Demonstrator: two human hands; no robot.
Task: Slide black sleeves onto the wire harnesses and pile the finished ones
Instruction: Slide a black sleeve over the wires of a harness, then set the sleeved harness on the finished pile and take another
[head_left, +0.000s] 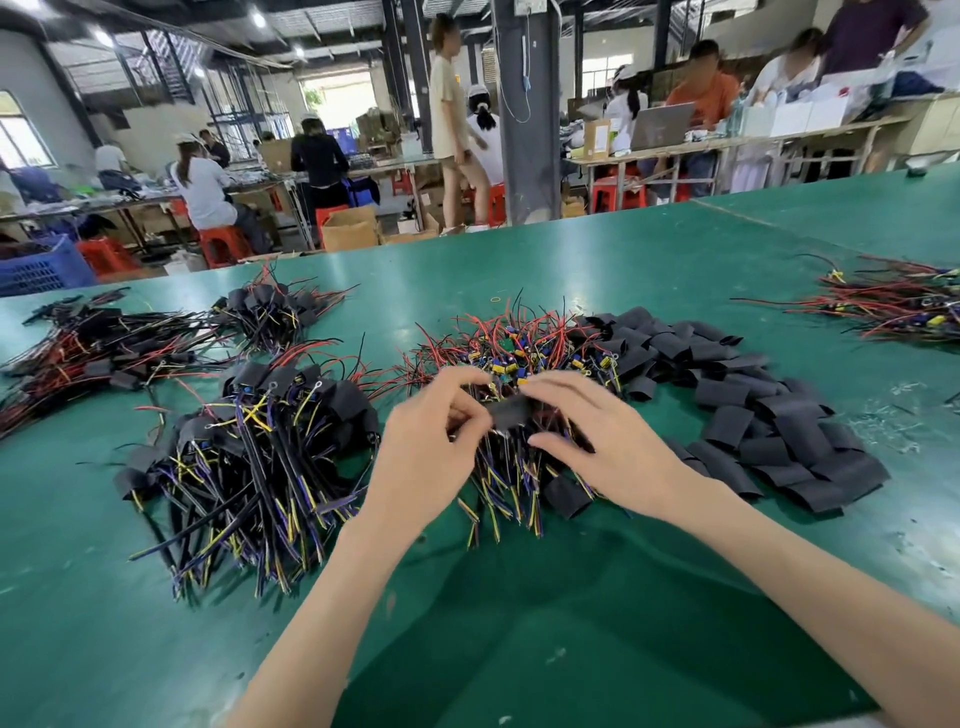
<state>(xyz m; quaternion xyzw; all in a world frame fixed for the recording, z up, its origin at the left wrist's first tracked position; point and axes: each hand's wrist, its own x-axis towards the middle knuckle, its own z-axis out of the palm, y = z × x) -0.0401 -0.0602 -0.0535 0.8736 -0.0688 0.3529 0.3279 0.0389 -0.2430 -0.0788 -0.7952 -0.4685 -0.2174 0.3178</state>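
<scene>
A flat black sleeve (511, 411) is held between both hands above the middle of the green table (571, 597). My left hand (428, 441) pinches its left end. My right hand (597, 431) holds its right end, with the thumb below. Under them lies a heap of unsleeved wire harnesses (519, 348) with red and black leads and small blue and yellow parts. Loose black sleeves (753, 410) are heaped to the right. A pile of sleeved harnesses (260, 457) lies to the left. Whether a harness is inside the held sleeve is hidden.
More sleeved harnesses lie at the far left (93, 348) and back left (275, 312). Another bundle of bare harnesses (904, 306) sits at the right edge. Wire scraps (883, 421) litter the table's right side. People work at benches behind the table.
</scene>
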